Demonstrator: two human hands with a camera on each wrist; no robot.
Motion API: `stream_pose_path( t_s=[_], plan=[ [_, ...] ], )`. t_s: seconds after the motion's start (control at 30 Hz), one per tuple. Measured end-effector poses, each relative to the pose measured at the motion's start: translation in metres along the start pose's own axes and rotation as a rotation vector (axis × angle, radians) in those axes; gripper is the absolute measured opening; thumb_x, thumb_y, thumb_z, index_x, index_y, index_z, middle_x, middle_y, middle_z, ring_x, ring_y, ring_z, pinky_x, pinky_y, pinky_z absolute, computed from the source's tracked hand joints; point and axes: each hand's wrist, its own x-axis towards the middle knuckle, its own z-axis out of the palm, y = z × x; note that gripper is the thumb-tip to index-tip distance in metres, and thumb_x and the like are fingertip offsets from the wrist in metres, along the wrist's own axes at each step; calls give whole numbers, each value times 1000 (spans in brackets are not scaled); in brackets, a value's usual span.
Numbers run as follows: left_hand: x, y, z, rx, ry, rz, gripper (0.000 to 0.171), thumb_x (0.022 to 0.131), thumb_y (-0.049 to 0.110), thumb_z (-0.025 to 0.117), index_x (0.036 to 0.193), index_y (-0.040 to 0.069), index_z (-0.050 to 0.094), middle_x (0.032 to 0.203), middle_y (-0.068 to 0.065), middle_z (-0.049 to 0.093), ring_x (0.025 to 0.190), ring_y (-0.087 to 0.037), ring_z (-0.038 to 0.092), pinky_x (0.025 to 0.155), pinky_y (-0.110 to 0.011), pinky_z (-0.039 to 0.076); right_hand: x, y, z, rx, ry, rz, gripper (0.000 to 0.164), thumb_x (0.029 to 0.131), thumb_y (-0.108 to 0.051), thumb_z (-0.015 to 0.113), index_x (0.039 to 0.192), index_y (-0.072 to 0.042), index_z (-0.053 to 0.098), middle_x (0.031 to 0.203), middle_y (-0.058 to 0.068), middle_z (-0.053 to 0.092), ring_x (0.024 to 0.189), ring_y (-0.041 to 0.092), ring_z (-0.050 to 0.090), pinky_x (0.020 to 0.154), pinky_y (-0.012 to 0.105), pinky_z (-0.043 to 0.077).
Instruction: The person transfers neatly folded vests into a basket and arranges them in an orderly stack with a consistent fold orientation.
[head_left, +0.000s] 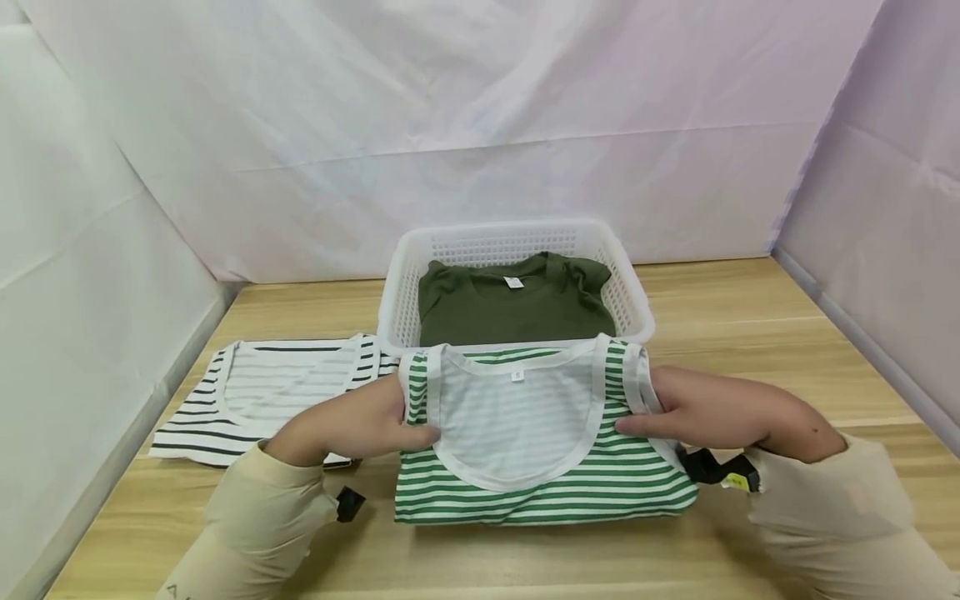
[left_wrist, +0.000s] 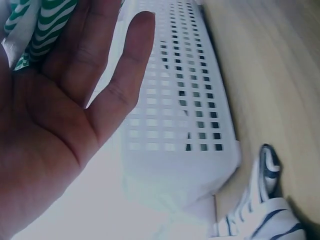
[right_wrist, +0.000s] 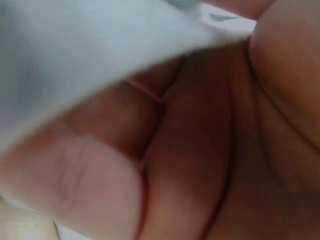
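Note:
Between both hands hangs a green-and-white striped tank top (head_left: 540,496), folded, its white-edged neckline facing up. My left hand (head_left: 356,425) pinches its left shoulder strap, thumb in front and fingers behind. At the opposite strap, my right hand (head_left: 708,408) grips the cloth the same way. In the left wrist view, green stripes show beside the left fingers (left_wrist: 125,75), some of which are stretched out. Pale fabric (right_wrist: 90,60) partly covers the curled right fingers (right_wrist: 185,150) in the right wrist view. Just beyond the tank top, a white plastic basket (head_left: 637,308) holds an olive-green T-shirt (head_left: 517,312).
A black-and-white striped top (head_left: 198,433) lies flat on the wooden table (head_left: 720,317) to the left, partly behind my left arm. White cloth walls (head_left: 480,158) enclose the table at the back and on both sides.

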Motion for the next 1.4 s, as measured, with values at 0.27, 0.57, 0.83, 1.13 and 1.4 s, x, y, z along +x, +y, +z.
stream_pose_path(
  t_s=[0.27,0.57,0.83,1.13,1.4],
  plan=[
    [1,9,-12,-108,159,-65,33,100,17,58,131,7,54,117,-6,70,103,-12,68,90,-29,55,3,-4,-8,91,102,-23,47,106,-24,50,149,-10,40,144,3,54,121,5,54,98,17,45],
    [38,12,-57,-294,426,-156,40,105,24,47,142,9,41,117,-18,66,91,-24,72,80,-38,60,38,-12,-57,192,308,41,51,109,-27,41,154,-10,27,119,17,66,91,27,71,82,36,58],
    [74,1,-88,-143,564,-272,44,106,30,48,144,9,41,126,-13,61,102,-23,65,91,-40,52,92,3,-84,-42,498,100,59,107,-24,44,159,-14,18,159,14,35,143,30,36,117,57,26],
    [105,-21,-89,74,500,-376,39,106,26,49,140,9,42,120,-11,62,99,-25,64,84,-41,53,124,23,-91,-125,378,323,55,108,-21,41,157,-8,22,147,20,46,115,31,53,101,53,41],
    [111,-31,-72,329,442,-383,32,105,25,51,133,8,48,106,-8,64,86,-22,63,73,-36,51,134,32,-79,-372,347,379,58,104,-15,49,153,6,24,148,31,42,137,44,45,108,57,40]
  ],
)
